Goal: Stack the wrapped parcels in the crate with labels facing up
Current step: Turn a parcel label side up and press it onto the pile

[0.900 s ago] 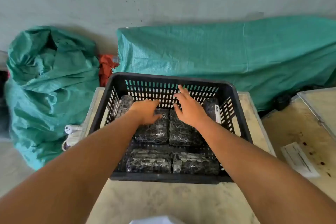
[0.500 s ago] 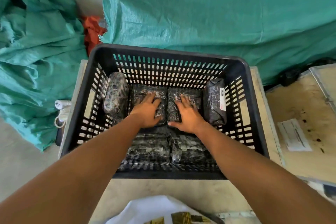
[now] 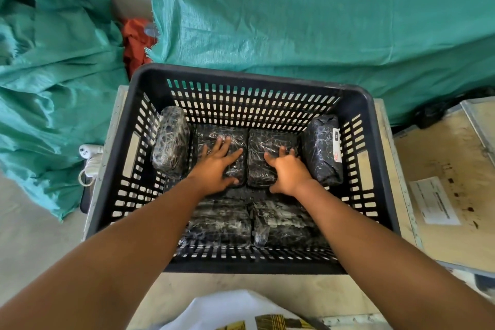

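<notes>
A black slotted crate [image 3: 241,73] stands on a wooden box and holds several black parcels wrapped in clear film. My left hand [image 3: 217,166] lies flat with spread fingers on the middle-left parcel [image 3: 227,135]. On the middle-right parcel [image 3: 267,142] rests my right hand [image 3: 288,170], its fingers bent over the top near the right edge. A parcel [image 3: 171,139] stands on edge by the left wall. The right parcel [image 3: 320,153] leans on the right wall, its white label [image 3: 337,149] facing sideways. Two more parcels [image 3: 222,225] [image 3: 284,222] lie in the front row, partly under my forearms.
Green woven sacks lie behind the crate [image 3: 321,21] and on the left [image 3: 53,61], with an orange cloth [image 3: 136,40] between them. A wooden crate lid with a paper sheet [image 3: 436,201] is on the right. A white device [image 3: 88,153] sits left of the box.
My view has tipped down and closer to the crate. My right hand came down from near the far wall onto the middle-right parcel and its fingers have curled. My left hand stays on its parcel.
</notes>
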`<state>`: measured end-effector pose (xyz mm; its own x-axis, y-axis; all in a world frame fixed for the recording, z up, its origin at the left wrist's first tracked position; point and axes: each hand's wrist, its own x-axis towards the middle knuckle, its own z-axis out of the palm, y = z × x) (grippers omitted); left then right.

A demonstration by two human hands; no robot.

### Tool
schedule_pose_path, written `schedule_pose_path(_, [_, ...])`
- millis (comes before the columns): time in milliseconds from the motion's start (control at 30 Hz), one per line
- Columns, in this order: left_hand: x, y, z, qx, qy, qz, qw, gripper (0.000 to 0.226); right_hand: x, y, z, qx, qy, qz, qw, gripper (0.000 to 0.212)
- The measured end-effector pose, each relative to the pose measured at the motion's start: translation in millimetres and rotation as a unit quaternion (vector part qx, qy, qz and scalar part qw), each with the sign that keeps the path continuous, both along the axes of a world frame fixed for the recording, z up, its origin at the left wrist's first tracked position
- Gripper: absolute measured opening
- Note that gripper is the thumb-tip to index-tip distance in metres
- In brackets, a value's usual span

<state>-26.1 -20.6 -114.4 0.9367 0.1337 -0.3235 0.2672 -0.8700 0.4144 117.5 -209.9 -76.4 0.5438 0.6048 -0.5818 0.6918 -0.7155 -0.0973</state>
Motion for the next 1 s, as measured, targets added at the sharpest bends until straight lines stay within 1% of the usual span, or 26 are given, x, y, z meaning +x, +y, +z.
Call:
schedule_pose_path(67, [0.4,1.1,4.2,-0.032,-0.012,0.005,0.999,0.103,5.0,-3.1,12.2,0.039,0.018,-0.011,0.999,0.103])
schedule_pose_path(133, [3.7,-0.4,8.3,-0.047,-0.019,0.002,0.999,0.110,14.2,-8.3,24.8,0.097,0.035,-0.032,0.994,0.094])
schedule_pose_path(233, [14.7,-6.8,16.2,-0.063,-0.053,-0.027,0.996,0.109,26.4,-16.3,39.0,0.184,0.063,-0.071,0.978,0.077])
schedule_pose_path(367, [30.3,-13.6,26.9,-0.112,-0.147,-0.011,0.983,0.092,29.0,-19.6,44.7,0.251,0.086,-0.119,0.957,0.071])
schedule_pose_path(467, [39.5,-10.6,36.9,-0.162,-0.135,0.025,0.977,0.078,31.0,-18.9,44.5,0.296,0.112,-0.166,0.934,0.066])
schedule_pose_path(533, [43.7,-6.1,41.4,-0.175,-0.127,0.030,0.976,0.069,33.0,-19.5,44.5,0.327,0.125,-0.191,0.917,0.060])
schedule_pose_path(600, [47.5,-2.2,45.1,-0.186,-0.141,0.047,0.971,0.063,35.0,-20.4,44.3,0.381,0.116,-0.217,0.891,0.052])
schedule_pose_path(633, [49.8,-0.6,46.3,-0.195,-0.152,0.065,0.967,0.062,35.7,-20.7,44.7,0.416,0.107,-0.232,0.873,0.049])
schedule_pose_path(733, [58.1,-2.9,49.4,-0.231,-0.165,0.137,0.949,0.061,36.5,-20.2,46.6,0.502,0.082,-0.282,0.813,0.050])
schedule_pose_path(800, [65.3,-7.8,52.2,-0.264,-0.166,0.200,0.929,0.059,36.5,-19.2,45.6,0.532,0.078,-0.290,0.792,0.056])
schedule_pose_path(900, [76.7,-7.3,53.2,-0.325,-0.156,0.290,0.887,0.067,35.0,-19.4,42.7,0.536,0.112,-0.275,0.790,0.070])
schedule_pose_path(967, [79.9,-5.0,50.3,-0.365,-0.115,0.319,0.867,0.073,35.8,-19.6,39.9,0.515,0.139,-0.265,0.803,0.072])
schedule_pose_path(1000, [79.5,-5.6,48.6,-0.373,-0.101,0.323,0.864,0.072,36.0,-19.6,37.8,0.497,0.142,-0.263,0.814,0.071])
